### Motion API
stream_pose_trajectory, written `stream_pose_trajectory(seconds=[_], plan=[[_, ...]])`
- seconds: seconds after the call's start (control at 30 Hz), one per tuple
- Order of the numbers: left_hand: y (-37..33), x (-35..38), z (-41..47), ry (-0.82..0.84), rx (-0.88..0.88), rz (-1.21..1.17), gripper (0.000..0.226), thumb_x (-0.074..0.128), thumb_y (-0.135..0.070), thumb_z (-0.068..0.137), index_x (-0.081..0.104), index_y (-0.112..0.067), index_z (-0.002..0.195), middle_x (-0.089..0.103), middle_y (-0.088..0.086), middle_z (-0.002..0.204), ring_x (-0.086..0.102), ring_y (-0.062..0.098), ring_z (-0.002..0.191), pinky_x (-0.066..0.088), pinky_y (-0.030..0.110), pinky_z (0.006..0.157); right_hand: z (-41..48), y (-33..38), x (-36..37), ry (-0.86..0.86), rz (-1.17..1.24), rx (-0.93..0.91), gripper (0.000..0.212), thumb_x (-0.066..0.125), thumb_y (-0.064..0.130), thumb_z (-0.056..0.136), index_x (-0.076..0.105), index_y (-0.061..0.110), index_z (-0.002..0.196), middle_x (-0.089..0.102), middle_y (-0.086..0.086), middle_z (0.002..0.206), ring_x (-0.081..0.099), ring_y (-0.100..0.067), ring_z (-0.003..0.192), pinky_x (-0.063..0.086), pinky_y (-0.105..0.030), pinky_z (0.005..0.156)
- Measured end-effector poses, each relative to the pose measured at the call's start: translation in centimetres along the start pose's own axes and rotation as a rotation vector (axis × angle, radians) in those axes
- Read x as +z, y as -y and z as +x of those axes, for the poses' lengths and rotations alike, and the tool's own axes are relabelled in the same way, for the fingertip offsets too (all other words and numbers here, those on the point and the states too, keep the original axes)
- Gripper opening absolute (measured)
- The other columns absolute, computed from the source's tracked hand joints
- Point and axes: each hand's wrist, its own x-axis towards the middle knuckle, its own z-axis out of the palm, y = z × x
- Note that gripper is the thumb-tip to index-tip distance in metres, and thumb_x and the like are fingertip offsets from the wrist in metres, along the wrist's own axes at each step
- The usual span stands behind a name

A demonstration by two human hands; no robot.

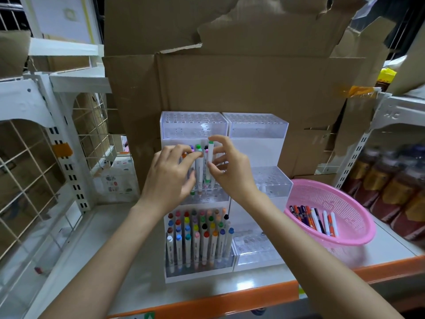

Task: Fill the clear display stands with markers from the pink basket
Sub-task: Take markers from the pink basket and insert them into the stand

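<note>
Two clear tiered display stands stand side by side on the shelf. The left stand [194,125] has its bottom tier packed with upright markers [197,236] and its middle tier partly filled. The right stand [259,127] looks bare. My right hand [232,166] pinches a white marker with green caps [209,161], upright over the left stand's middle tier. My left hand [170,173] grips a bunch of several markers [199,171] beside it. The pink basket [358,224] sits to the right with several markers [314,218] lying inside.
Brown cardboard boxes [241,84] rise right behind the stands. The shelf has an orange front edge [207,302]. White wire racks [34,157] stand on the left, and dark bottles [391,187] line the right behind a white upright.
</note>
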Motion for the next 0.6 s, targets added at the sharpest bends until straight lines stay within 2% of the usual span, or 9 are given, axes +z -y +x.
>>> stream_pose_trajectory(seconds=[0.17,0.43,0.6], plan=[[0.0,0.2,-0.1,-0.012,-0.018,-0.015,0.046,0.071,-0.012,0.076,0.061,-0.011,0.121,0.057,0.01,0.111,0.043,0.024,0.106,0.044,0.041,0.085,-0.6,-0.4,0.4,0.017,-0.023,-0.011,0.048,0.07,-0.001,0.082,0.053,0.017,0.123,0.061,-0.001,0.082,0.063,-0.012,0.065,0.055,-0.021,0.063],[0.1,0.2,-0.3,-0.018,-0.01,-0.02,0.049,0.071,-0.01,0.075,0.06,-0.013,0.123,0.057,0.011,0.112,0.042,0.024,0.107,0.044,0.041,0.085,-1.6,-1.2,1.0,0.037,-0.067,0.034,0.049,0.074,0.004,0.081,0.052,0.018,0.123,0.059,0.0,0.08,0.062,-0.011,0.067,0.055,-0.024,0.066],[-0.1,0.3,-0.5,0.001,-0.027,-0.008,0.052,0.071,-0.012,0.075,0.06,-0.012,0.125,0.056,0.011,0.113,0.043,0.024,0.109,0.043,0.04,0.088,-1.2,-1.3,0.9,0.056,-0.129,0.018,0.052,0.075,0.008,0.08,0.049,0.019,0.124,0.059,0.0,0.073,0.061,-0.017,0.064,0.055,-0.035,0.064]])
